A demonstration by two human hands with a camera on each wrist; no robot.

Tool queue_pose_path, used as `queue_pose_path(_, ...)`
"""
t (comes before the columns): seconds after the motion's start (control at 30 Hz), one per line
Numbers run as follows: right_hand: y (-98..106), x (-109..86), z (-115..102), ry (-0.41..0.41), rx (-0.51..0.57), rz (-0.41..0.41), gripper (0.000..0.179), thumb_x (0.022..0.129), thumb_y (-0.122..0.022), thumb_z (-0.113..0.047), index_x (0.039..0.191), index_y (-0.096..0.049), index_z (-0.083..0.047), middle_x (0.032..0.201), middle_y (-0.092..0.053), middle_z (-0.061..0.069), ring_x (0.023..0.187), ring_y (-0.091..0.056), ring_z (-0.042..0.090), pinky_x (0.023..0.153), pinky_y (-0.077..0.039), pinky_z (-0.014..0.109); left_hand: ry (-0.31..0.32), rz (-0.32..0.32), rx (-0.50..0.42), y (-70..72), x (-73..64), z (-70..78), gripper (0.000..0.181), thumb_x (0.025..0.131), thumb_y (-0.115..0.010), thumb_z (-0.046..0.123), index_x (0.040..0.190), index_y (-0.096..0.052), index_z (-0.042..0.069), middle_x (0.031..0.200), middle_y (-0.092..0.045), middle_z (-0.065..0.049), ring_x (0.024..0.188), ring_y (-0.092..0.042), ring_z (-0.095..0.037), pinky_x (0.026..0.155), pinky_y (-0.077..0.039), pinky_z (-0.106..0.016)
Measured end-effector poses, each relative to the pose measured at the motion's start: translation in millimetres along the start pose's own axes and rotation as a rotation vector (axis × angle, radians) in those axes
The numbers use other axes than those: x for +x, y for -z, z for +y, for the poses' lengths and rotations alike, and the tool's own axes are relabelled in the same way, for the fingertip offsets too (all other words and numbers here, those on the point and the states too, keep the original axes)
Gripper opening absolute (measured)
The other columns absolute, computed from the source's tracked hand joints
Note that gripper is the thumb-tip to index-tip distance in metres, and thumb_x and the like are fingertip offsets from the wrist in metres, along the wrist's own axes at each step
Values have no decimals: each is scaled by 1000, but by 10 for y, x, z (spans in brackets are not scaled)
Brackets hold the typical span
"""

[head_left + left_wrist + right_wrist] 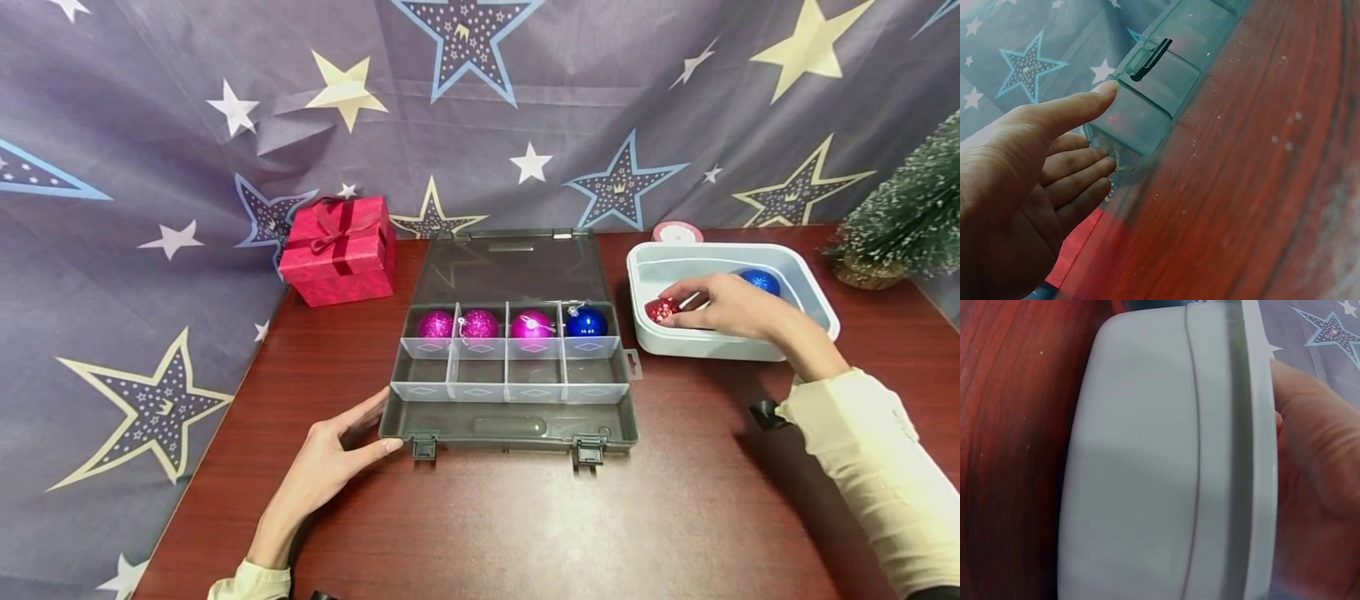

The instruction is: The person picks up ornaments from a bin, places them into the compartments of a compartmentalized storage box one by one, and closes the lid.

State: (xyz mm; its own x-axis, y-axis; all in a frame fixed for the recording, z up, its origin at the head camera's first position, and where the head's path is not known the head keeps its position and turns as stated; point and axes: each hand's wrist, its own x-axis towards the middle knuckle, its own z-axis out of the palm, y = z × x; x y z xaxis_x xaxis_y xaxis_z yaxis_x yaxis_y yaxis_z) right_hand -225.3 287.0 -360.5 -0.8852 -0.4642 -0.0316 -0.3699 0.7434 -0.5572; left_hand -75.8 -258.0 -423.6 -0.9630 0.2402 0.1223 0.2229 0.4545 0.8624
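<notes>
My right hand [723, 307] reaches into the white tub [708, 343], its thumb and fingers pinching a red glittery bauble [662, 311] at the tub's left end. Behind that hand a blue glittery bauble [761, 281] lies in the same tub. In the right wrist view the tub's wall [1135, 450] hides the fingertips. Extended fingers of my left hand [327, 457] touch the left front corner of a grey see-through divided box [510, 425], lid open. Its back row holds two pink glittery baubles [478, 324], a smooth magenta bauble [532, 325] and a shiny blue bauble [587, 322].
A red gift box [339, 250] with a ribbon stands at the back left. A frosted small tree [903, 200] is at the right, and a pink-and-white ribbon roll [677, 232] lies behind the tub. Starry cloth [480, 142] hangs behind the wooden table [525, 525].
</notes>
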Motion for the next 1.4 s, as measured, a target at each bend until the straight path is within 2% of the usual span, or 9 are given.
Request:
queue_pose_path(0.23,42,-73,-22,-26,37,49,40,94,-78,-18,129,-68,0,115,-73,13,94,-67,20,77,-47,22,18,6,25,-1,-25,9,68,88,-86,22,150,-58,21,137,-66,2,124,-63,-15,101,-46,-18)
queue_pose_path(0.43,108,-155,-106,-68,26,94,43,96,-76,-22,132,-67,-1,118,-72,15,102,-68,27,80,-49,25,24,9,48,-1,-29,13,68,88,-87,24,149,-58,21,137,-66,3,125,-62,-13,102,-45,-18)
queue_pose_path(0.53,141,-188,-149,-81,42,113,44,96,-76,-22,133,-67,-1,120,-71,16,101,-68,21,79,-49,21,22,9,53,0,-30,9,68,88,-87,24,149,-58,21,137,-66,4,126,-61,-13,103,-45,-18)
queue_pose_path(0.73,187,-230,-186,-68,103,152,44,94,-78,-17,132,-66,2,120,-70,18,91,-63,-2,75,-47,12,20,11,52,0,-25,-5,68,88,-86,25,149,-58,22,137,-66,4,126,-62,-13,102,-45,-18)
queue_pose_path(0.87,203,-250,-224,-65,115,179,45,93,-80,-18,132,-67,0,120,-71,17,91,-63,-4,75,-46,11,18,7,47,-5,-14,-8,68,88,-86,25,149,-58,24,137,-65,4,125,-62,-13,102,-45,-18)
queue_pose_path(1.13,212,-259,-383,1,151,207,40,92,-81,-15,128,-71,-5,111,-74,9,91,-67,2,77,-47,12,17,6,22,-7,-1,4,68,88,-86,23,150,-58,23,137,-66,2,125,-62,-14,101,-46,-17)
queue_pose_path(1.4,174,-240,-515,72,157,203,36,90,-81,-7,125,-72,-5,101,-76,5,88,-66,1,74,-48,14,0,13,38,-3,2,5,68,88,-87,21,149,-59,21,136,-67,2,125,-62,-14,102,-45,-17)
